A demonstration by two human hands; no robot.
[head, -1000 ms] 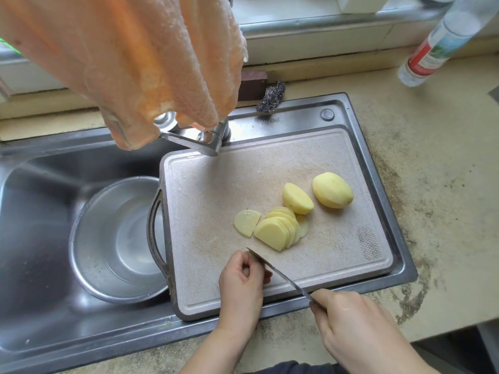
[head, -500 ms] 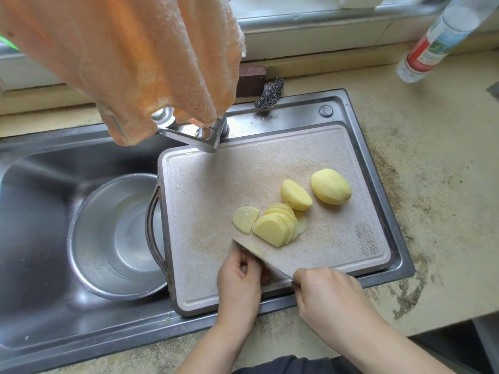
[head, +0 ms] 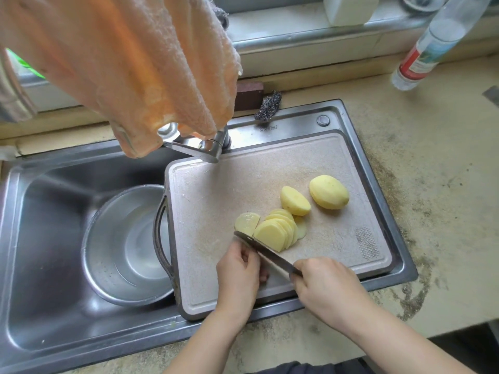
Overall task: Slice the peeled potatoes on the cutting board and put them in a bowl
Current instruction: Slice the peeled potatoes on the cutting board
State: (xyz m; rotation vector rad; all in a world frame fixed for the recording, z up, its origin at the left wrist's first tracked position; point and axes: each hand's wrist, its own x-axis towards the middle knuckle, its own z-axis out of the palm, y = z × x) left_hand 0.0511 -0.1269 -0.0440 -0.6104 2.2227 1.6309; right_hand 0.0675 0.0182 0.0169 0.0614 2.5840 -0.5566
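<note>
Knife [head: 266,253] is gripped in right hand [head: 322,286], blade laid against the slices [head: 276,230] on the board [head: 243,184]. Left hand [head: 237,273] is curled beside the blade. Half potato [head: 294,201] and whole potato [head: 329,192] are seen behind. Bowl [head: 108,238] is set in sink [head: 40,292].

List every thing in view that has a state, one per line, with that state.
whole potato: peeled, uncut, on the cutting board
half potato: unsliced, cut face down
potato slices: cut, fanned, on the board
metal bowl: in the sink, no potato in it
knife: held, blade against the slices
right hand: grips the knife handle
left hand: curled beside the blade
bottle: upright, on the counter
</note>
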